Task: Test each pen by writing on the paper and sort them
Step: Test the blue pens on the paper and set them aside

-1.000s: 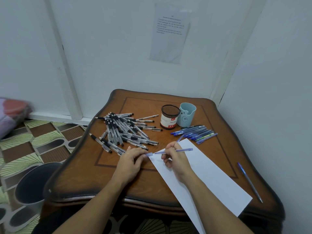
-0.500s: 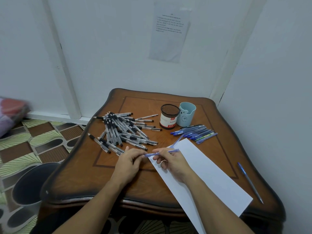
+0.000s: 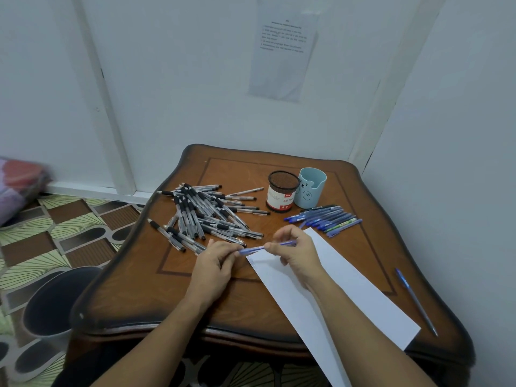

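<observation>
Nearest: dark bin (image 3: pixel 55 300) on patterned floor, L of the wooden table (image 3: pixel 139 289); white paper (image 3: pixel 349 303) lies diagonally on table, near end hanging past the front edge; lone blue pen (image 3: pixel 416 300) on table just R of paper, apart from it. Mid-table: left hand (image 3: pixel 215 263) w/ fingers curled, pinching L end of a blue pen in hand (image 3: pixel 257 248); right hand (image 3: pixel 298 255) pinches the same pen's barrel btwn thumb & fingers; pen roughly level, over the paper's far-L corner; can't tell if tip is capped. Beyond: pile of black-grip pens (image 3: pixel 203 216) on L; row of blue pens (image 3: pixel 324 217) on R, side by side; behind those, mesh pen cup (image 3: pixel 282 195) touching light-blue bear cup (image 3: pixel 310 191). Farthest: printed sheet (image 3: pixel 282 48) on wall.
</observation>
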Action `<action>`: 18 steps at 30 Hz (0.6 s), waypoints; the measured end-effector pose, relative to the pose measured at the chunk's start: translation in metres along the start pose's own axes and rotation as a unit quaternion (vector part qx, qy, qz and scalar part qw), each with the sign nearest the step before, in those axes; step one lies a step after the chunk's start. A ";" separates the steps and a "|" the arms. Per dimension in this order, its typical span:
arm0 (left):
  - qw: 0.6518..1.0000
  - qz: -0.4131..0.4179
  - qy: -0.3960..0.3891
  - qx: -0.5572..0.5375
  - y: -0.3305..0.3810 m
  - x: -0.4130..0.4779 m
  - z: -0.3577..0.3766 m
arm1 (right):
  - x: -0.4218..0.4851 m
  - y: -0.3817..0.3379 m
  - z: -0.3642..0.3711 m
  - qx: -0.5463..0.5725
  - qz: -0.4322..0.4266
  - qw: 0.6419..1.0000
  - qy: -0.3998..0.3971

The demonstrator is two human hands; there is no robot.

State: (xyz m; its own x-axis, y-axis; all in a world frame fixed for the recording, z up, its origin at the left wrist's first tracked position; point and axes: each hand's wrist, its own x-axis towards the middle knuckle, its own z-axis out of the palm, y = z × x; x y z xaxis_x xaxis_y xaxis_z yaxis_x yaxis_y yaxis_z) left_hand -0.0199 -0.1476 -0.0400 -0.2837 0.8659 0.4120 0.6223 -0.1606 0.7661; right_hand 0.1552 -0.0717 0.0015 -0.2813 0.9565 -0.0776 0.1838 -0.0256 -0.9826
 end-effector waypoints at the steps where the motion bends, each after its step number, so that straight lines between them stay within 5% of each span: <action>1: 1.000 0.005 0.001 0.002 0.001 0.000 0.000 | 0.000 -0.002 -0.004 -0.047 -0.024 0.999 0.004; 3: 1.000 0.014 -0.004 0.014 0.002 -0.001 0.000 | -0.001 -0.006 -0.010 -0.197 -0.077 0.977 -0.041; 6: 0.999 0.032 -0.018 0.026 -0.001 -0.002 0.001 | -0.003 -0.013 -0.010 -0.479 -0.149 0.855 -0.134; 8: 0.998 0.036 -0.036 0.028 0.002 -0.003 0.001 | -0.006 -0.016 -0.009 -0.525 -0.146 0.825 -0.149; 12: 0.988 0.047 -0.133 0.069 0.008 -0.005 0.000 | -0.012 -0.014 -0.045 -0.481 -0.096 0.868 -0.085; 18: 0.968 0.063 -0.189 0.152 0.002 -0.004 0.007 | -0.042 0.010 -0.161 -0.391 -0.004 0.909 0.147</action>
State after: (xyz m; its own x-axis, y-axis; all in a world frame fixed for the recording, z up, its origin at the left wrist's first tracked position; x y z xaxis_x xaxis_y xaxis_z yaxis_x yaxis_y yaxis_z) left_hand -0.0123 -0.1479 -0.0434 0.0590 0.9693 0.2389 0.8366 -0.1785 0.5179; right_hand 0.3203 -0.0653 0.0220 -0.0430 0.9949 0.0913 0.8275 0.0867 -0.5547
